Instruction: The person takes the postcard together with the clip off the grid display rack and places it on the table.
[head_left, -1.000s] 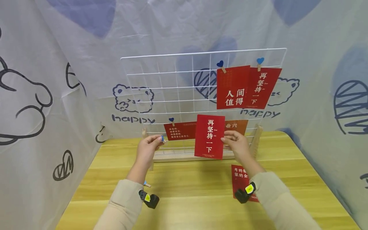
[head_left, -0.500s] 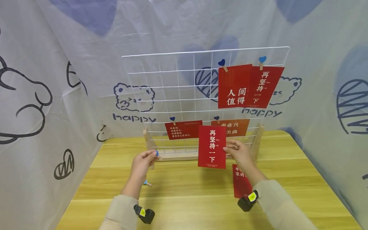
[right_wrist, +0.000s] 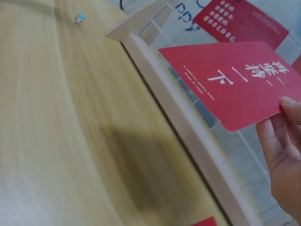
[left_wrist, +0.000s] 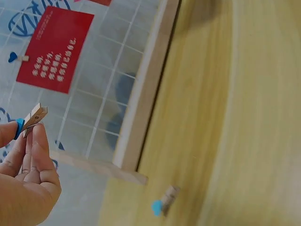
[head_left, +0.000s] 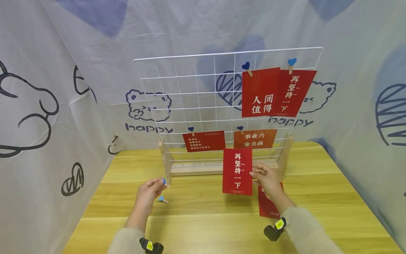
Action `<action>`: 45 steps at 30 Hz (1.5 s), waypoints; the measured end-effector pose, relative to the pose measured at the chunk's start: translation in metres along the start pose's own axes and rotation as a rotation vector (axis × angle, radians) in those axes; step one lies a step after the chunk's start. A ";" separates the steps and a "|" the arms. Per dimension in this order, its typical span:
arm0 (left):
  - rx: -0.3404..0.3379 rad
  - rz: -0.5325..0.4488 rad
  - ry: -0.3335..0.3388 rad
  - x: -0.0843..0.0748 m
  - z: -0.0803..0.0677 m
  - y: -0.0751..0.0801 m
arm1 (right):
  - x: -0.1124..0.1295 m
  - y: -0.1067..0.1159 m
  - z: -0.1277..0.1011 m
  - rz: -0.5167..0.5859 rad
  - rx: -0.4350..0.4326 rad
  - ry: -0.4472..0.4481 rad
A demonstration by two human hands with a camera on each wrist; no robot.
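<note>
My right hand [head_left: 268, 180] pinches a red card [head_left: 237, 171] by its right edge, thumb in front. The card is upright, with white Chinese characters facing me, and hangs in the air before the rack. My left hand [head_left: 147, 194] holds a small wooden clothespin [left_wrist: 35, 114] with a blue heart between thumb and fingers. A white wire grid rack [head_left: 177, 76] on a wooden stand rises behind both hands. A second clothespin [head_left: 163, 199] with a light blue heart lies on the table, just right of the left hand.
Two red cards, one lettered large [head_left: 260, 93] and one beside it [head_left: 295, 93], are clipped at the rack's upper right. Lower down hang a wide red card [head_left: 204, 141] and an orange card [head_left: 254, 138]. Another red card [head_left: 268, 206] lies on the table [head_left: 203, 225], partly behind the right hand.
Both hands have come down and back from the rack. The card has moved lower and slightly right, uncovering the orange card. The left hand has shifted left with its clothespin.
</note>
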State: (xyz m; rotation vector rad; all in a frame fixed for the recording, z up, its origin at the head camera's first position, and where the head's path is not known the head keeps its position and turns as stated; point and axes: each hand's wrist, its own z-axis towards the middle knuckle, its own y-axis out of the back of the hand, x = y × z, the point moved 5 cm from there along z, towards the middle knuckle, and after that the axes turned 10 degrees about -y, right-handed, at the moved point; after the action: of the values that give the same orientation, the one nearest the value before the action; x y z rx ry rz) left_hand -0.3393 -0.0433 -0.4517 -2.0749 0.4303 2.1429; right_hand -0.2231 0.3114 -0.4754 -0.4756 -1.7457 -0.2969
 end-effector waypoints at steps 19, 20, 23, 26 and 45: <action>-0.043 -0.097 0.120 0.058 -0.015 0.020 | -0.052 0.009 0.002 0.023 -0.065 -0.118; -0.044 -0.103 0.129 0.062 -0.015 0.021 | -0.054 0.009 0.002 0.032 -0.064 -0.122; -0.037 -0.097 0.144 0.074 -0.016 0.024 | -0.062 0.009 0.003 0.039 -0.062 -0.129; -0.029 -0.129 0.163 0.096 -0.013 0.027 | -0.067 0.010 0.004 0.028 -0.069 -0.137; -0.069 0.005 0.191 0.105 -0.017 0.030 | -0.081 0.010 0.010 0.041 -0.014 -0.068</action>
State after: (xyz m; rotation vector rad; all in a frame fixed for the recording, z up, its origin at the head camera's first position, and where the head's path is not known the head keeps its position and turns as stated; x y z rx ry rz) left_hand -0.3369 -0.0879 -0.5532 -2.3291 0.3873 1.9974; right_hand -0.2126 0.3119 -0.5568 -0.5364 -1.7984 -0.2670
